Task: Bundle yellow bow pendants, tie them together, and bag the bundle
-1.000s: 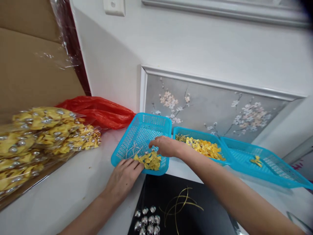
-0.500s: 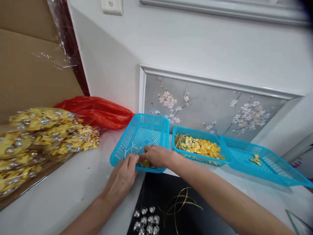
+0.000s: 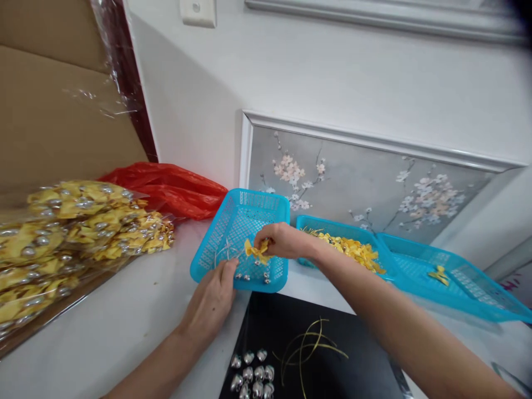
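Note:
My right hand [image 3: 284, 241] is closed around a bunch of yellow ribbon bows [image 3: 256, 251], held just above the left blue basket [image 3: 245, 216]. My left hand [image 3: 211, 299] rests at that basket's near edge, fingers bent against the rim. A few small silver bells [image 3: 251, 275] and thin white ties [image 3: 226, 250] lie on the basket floor. The middle blue basket [image 3: 310, 223] holds a heap of yellow bows [image 3: 353, 249]. The right blue basket [image 3: 461, 288] holds one yellow bow [image 3: 439, 275].
A black mat [image 3: 357, 354] in front carries silver bells [image 3: 249, 377] and gold wire strands [image 3: 305, 346]. Clear bags of yellow bows with bells [image 3: 70, 233] lie at left beside a red plastic bag [image 3: 166, 188] and a cardboard box [image 3: 54, 111]. A white wall stands behind.
My right hand came down onto the pile of bows in the left basket, gathered it and lifted it. Only bells and ties remain on the basket floor. My left hand stayed at the rim.

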Demonstrator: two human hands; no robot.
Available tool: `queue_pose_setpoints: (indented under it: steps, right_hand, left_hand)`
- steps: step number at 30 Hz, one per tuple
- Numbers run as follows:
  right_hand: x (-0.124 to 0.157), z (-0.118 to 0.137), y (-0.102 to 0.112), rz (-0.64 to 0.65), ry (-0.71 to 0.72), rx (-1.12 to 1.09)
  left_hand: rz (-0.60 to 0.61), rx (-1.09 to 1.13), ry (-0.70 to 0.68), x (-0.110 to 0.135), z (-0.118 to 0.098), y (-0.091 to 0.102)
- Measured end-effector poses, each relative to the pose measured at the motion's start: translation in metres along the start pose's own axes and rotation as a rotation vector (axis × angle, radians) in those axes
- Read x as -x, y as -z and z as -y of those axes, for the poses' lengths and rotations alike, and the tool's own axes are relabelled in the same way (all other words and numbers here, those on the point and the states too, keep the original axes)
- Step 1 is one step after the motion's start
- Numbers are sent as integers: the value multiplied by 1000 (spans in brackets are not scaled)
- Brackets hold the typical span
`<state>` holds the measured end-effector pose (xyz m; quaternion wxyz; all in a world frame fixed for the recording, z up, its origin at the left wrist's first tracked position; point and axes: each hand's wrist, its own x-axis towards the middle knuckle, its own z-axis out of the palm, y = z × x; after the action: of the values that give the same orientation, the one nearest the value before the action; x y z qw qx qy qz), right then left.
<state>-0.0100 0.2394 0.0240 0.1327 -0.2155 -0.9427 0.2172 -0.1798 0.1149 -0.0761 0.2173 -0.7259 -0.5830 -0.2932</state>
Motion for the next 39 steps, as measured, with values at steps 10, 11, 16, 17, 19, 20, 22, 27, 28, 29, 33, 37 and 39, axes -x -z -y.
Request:
queue_pose_setpoints:
  steps: [10, 11, 16, 17, 19, 20, 22, 27, 28, 29, 33, 37, 39]
  right_hand:
    - [83, -3, 33, -20, -133, -780]
    - [92, -4, 32, -23, -142, -902]
    - [130, -10, 28, -74, -175, -1156]
    - [138, -11, 28, -90, -191, -1164]
    - [153, -12, 30, -131, -231, -1148]
    - [161, -11, 31, -144, -258, -1121]
    - [176, -8, 33, -123, -323, -1016]
    - [211, 10, 24, 187, -488, -542]
    - [217, 15, 18, 222, -509, -419]
    - [222, 20, 11, 235, -517, -309]
    - [240, 39, -13, 173, -455, -161]
    - [256, 58, -15, 29, -425, -183]
    - [265, 68, -9, -50, -455, -164]
  left_hand:
    - [6, -37, -32, -2, 3, -1]
    - [8, -40, -37, -2, 3, -1]
    - [22, -51, -51, -7, 4, 1]
    - [30, -50, -53, -8, 3, 1]
    - [47, -70, -59, -12, 1, 3]
    - [54, -96, -64, -14, -1, 4]
    - [65, -150, -77, -17, -4, 7]
    - [87, -194, -98, -22, -11, 14]
    - [94, -195, -100, -22, -11, 15]
    - [101, -192, -103, -23, -11, 15]
    - [117, -141, -118, -25, -8, 16]
    - [108, -56, -116, -30, -9, 22]
    - [95, -1, -112, -35, -13, 29]
